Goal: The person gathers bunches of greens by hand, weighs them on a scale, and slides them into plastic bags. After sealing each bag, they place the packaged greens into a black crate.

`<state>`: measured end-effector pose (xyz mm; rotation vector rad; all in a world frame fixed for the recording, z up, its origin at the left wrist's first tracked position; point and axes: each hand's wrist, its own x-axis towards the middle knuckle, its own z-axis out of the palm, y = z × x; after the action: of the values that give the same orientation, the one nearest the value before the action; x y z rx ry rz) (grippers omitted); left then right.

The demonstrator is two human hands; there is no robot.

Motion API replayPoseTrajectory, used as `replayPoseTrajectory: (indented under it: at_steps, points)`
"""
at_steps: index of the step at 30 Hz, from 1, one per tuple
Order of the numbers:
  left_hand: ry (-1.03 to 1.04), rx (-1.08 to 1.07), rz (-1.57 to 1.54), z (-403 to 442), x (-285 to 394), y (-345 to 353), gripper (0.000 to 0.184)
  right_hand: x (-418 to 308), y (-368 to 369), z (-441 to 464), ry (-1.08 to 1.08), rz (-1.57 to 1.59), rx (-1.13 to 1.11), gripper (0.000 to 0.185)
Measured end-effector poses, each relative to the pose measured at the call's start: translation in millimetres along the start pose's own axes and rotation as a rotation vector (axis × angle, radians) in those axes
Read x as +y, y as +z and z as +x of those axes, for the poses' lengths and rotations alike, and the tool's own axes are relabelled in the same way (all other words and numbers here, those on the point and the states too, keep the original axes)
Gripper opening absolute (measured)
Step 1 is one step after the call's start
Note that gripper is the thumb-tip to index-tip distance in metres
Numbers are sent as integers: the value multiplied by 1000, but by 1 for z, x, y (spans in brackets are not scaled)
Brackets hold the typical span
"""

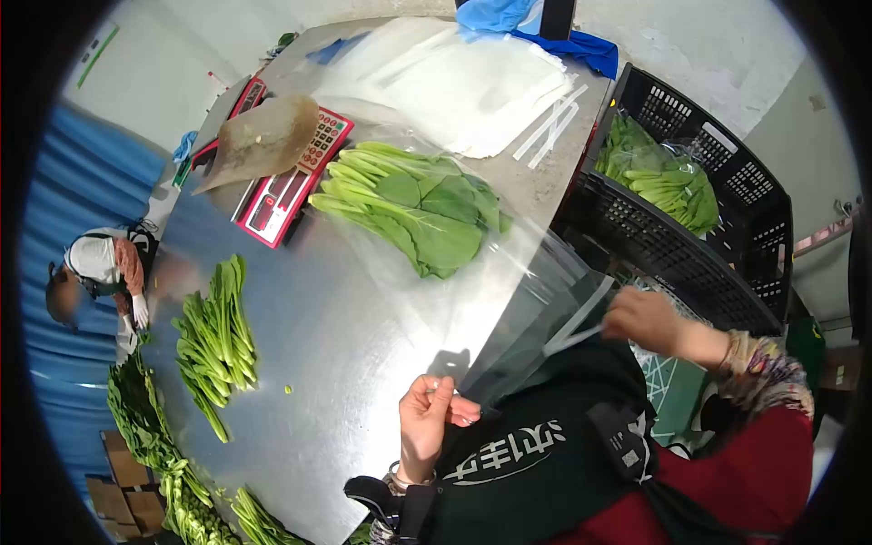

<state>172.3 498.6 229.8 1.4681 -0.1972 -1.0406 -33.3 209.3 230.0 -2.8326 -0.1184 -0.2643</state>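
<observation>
A clear plastic bag (536, 313) with green leafy vegetables (427, 204) in its far part lies on the metal table, its near end over the table's edge. My left hand (429, 420) pinches the near left corner of the bag between thumb and fingers. Beyond the bag's right side, my right hand (647, 320) is closed, its fingertips at a white strip (574, 334) that runs along the bag's near edge and folds back towards the hand. The exact grip is partly hidden by the fingers.
A red scale (283, 195) bears a brownish sheet (263, 145). Plastic bags (445, 82) and loose white strips (551, 132) lie at the back. Bunched greens (218, 341) rest on the left. A black crate (677, 241) holds bagged greens. A co-worker (100, 268) stands far left.
</observation>
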Motion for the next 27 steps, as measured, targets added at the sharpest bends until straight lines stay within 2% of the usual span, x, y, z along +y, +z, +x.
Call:
replayPoseTrajectory:
  at_steps: [1,2,3,4,5,6,7,8,9,11,12,13,15,16,19,20,21,23,24,27]
  points:
    - [7,-5,12,-1,3,-3,20,30,12,-49,93,-256,-414,12]
    - [-23,-19,9,-3,6,-7,17,54,26,-93,203,-336,-812,11]
    - [-29,-39,101,-3,8,-12,21,64,32,-118,357,-297,-1164,11]
    - [13,-52,95,-4,8,-19,25,64,30,-119,485,-261,-1336,13]
    - [46,-59,85,-5,8,-25,29,67,32,-116,583,-244,-1298,16]
    - [137,-30,150,-2,7,-32,35,66,27,-88,635,-218,-1001,19]
    - [208,144,273,3,3,-34,30,59,15,-55,611,-56,-525,12]
    - [310,313,521,11,3,-33,24,63,28,-30,520,147,-38,13]
    - [412,486,767,18,4,-30,23,54,19,9,407,238,202,15]
    - [743,522,1021,36,12,-26,30,52,28,59,259,297,480,26]
    - [912,537,1146,44,14,-26,35,55,36,76,191,282,503,31]
    - [934,466,1234,50,15,-30,38,59,42,89,123,267,525,36]
    - [965,322,1405,61,14,-41,45,63,45,111,1,192,543,33]
    - [1035,293,1449,68,15,-42,43,66,46,119,-62,157,547,31]
    - [1106,114,1411,76,19,-49,46,77,41,129,-185,72,331,28]
    - [1111,73,1405,75,28,-46,36,78,40,130,-161,72,219,22]
    - [989,46,1274,74,29,-50,32,84,45,134,-254,159,286,19]
    - [773,18,1007,73,28,-58,24,79,45,133,-68,328,274,15]
    - [644,166,893,71,21,-64,21,71,40,129,159,453,340,11]
    - [333,3,351,72,-10,-85,27,54,56,112,458,782,400,14]
